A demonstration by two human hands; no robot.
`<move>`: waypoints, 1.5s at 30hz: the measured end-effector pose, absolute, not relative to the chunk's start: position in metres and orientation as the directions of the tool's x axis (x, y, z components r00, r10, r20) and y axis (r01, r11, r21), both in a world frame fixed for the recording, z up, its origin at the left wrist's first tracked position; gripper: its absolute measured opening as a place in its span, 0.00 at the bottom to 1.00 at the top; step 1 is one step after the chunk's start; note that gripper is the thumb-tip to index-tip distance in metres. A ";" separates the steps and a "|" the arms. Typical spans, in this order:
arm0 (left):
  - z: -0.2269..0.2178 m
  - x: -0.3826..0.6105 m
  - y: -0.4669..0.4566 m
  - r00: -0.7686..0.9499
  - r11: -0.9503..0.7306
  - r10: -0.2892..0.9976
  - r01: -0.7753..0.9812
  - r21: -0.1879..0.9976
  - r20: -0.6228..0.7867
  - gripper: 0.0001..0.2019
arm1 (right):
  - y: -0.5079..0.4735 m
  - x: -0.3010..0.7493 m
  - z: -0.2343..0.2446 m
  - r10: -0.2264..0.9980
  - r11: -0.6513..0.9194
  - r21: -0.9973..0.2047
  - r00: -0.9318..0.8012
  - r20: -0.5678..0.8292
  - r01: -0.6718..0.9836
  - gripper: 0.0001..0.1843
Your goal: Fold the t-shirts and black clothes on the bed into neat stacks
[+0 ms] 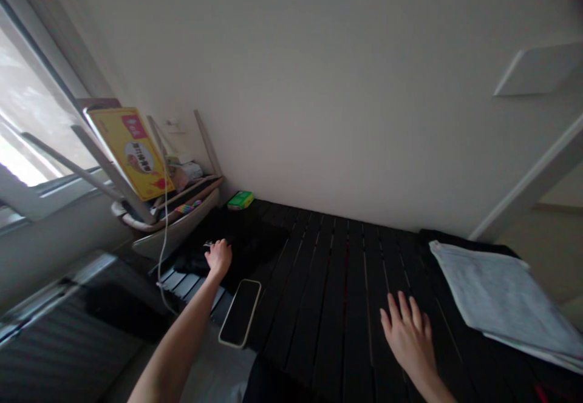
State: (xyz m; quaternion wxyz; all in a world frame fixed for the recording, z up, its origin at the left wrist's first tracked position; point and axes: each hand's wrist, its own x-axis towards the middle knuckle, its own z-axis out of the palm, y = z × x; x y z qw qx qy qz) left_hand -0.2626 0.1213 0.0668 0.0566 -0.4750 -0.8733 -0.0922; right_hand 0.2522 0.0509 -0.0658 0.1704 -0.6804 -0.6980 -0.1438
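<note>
My left hand (219,257) reaches out over a dark, soft-looking bundle (255,239) at the far left of the slatted table. Its fingers are curled down onto the bundle's left part, beside a small white mark; the shadow hides what kind of thing this is. A phone with a pale case (240,313) lies screen up just to the right of my left forearm. On the black slats (334,287), my right hand (410,333) rests palm down, fingers spread, holding nothing.
Folded grey cloth (501,294) lies on the table's right side. A green box (240,200) stands by the wall. At left, an upturned chair (182,221) carries a yellow box (130,151) and a hanging white cord (164,239). A ribbed suitcase (59,324) stands below the window.
</note>
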 end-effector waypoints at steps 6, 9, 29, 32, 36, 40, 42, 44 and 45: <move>0.078 -0.268 0.116 -0.541 0.506 0.807 0.840 0.197 0.236 0.19 | 0.055 0.254 -0.073 0.910 0.033 0.011 -0.035 0.413 0.999 0.32; 0.079 -0.273 0.113 -0.527 0.487 0.832 0.844 0.225 0.175 0.22 | 0.058 0.255 -0.073 0.924 0.039 0.021 -0.044 0.379 0.999 0.33; 0.078 -0.282 0.102 -0.547 0.511 0.826 0.828 0.231 0.133 0.11 | 0.050 0.255 -0.063 0.931 0.025 0.028 -0.034 0.363 0.999 0.28; 0.101 -0.270 0.102 -0.558 0.485 0.770 0.827 0.285 0.308 0.14 | 0.050 0.257 -0.068 0.924 0.054 0.014 -0.055 0.378 0.998 0.28; 0.159 -0.232 0.113 -0.409 0.074 0.579 0.888 0.454 0.705 0.11 | 0.050 0.256 -0.066 0.915 0.082 -0.057 -0.053 0.399 0.995 0.27; 0.210 -0.161 0.113 -0.257 -0.357 0.521 0.801 0.481 0.814 0.05 | 0.043 0.232 -0.042 0.891 0.172 -0.222 -0.055 0.450 0.960 0.30; 0.222 -0.121 0.104 -0.252 -0.400 0.617 0.715 0.573 0.746 0.07 | 0.036 0.211 -0.019 0.874 0.241 -0.344 -0.049 0.483 0.907 0.36; 0.224 -0.086 0.093 -0.255 -0.414 0.706 0.609 0.677 0.661 0.11 | 0.030 0.191 0.009 0.857 0.309 -0.459 -0.035 0.514 0.833 0.43; 0.223 -0.072 0.089 -0.246 -0.420 0.746 0.548 0.724 0.619 0.12 | 0.028 0.184 0.024 0.848 0.343 -0.503 -0.032 0.528 0.793 0.45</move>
